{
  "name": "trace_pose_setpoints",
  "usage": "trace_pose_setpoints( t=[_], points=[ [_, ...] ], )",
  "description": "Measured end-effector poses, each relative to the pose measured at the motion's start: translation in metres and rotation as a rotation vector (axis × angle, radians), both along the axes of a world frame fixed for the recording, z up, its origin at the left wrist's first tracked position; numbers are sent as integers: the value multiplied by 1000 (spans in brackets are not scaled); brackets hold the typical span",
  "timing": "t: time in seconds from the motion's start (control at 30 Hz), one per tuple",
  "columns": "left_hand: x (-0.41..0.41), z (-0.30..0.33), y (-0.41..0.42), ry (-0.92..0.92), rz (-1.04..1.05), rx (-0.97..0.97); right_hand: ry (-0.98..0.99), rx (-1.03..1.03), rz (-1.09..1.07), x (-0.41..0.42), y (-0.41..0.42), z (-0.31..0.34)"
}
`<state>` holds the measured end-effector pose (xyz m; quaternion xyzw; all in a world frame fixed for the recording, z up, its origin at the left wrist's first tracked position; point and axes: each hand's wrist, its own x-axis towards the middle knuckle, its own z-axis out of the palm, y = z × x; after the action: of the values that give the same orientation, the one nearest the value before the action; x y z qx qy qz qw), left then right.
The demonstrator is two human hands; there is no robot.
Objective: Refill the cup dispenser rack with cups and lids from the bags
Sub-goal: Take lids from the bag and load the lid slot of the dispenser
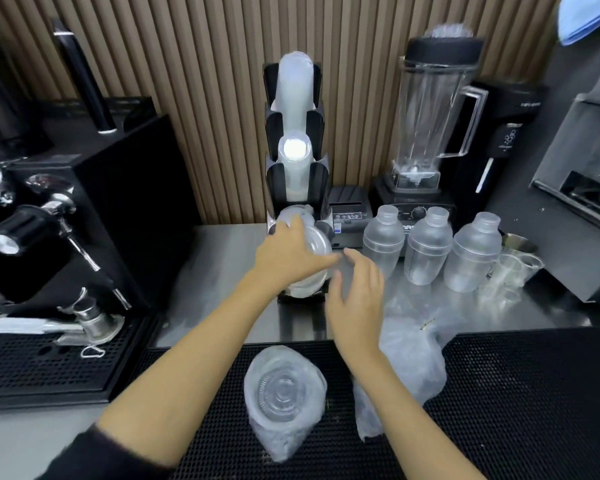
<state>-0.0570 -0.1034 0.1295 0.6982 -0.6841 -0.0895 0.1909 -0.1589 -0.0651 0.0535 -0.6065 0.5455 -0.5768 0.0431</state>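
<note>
The black cup dispenser rack (274, 133) stands against the slatted wall, with frosted cup stacks (294, 88) in its upper two slots. In the lowest slot sits a stack of clear lids (317, 244). My left hand (288, 256) grips that lid stack from the left and on top. Just to the right of the lids my right hand (355, 299) hovers, fingers spread, holding nothing. A clear bag with lids inside (283, 393) lies on the black mat in front of me. To its right lies a crumpled, emptier plastic bag (413, 355).
Three frosted shaker bottles (428, 247) and small measuring cups (513, 271) stand right of the rack. Behind them are a blender (430, 116) and a small receipt printer (349, 213). An espresso machine (66, 216) fills the left side; a drip tray (49, 362) lies below it.
</note>
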Motion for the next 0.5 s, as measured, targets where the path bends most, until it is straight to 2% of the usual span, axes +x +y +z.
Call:
trace_pose_setpoints(
  t=[0.1, 0.27, 0.33, 0.43, 0.5],
  points=[
    [-6, -24, -29, -87, 23, 136, -24, 70, 28, -5, -13, 11],
    [-10, -50, -44, -139, 35, 199, 83, 190, 146, -6, -23, 10],
    [-8, -53, -41, -178, 31, 156, 79, 208, 176, -9, -25, 6],
    [-5, -56, -25, -400, -52, 20, 32, 236, 200, -10, -28, 3],
    [-3, -61, -15, -548, -162, 62, 5, 254, 219, -7, -30, 2]
  ],
)
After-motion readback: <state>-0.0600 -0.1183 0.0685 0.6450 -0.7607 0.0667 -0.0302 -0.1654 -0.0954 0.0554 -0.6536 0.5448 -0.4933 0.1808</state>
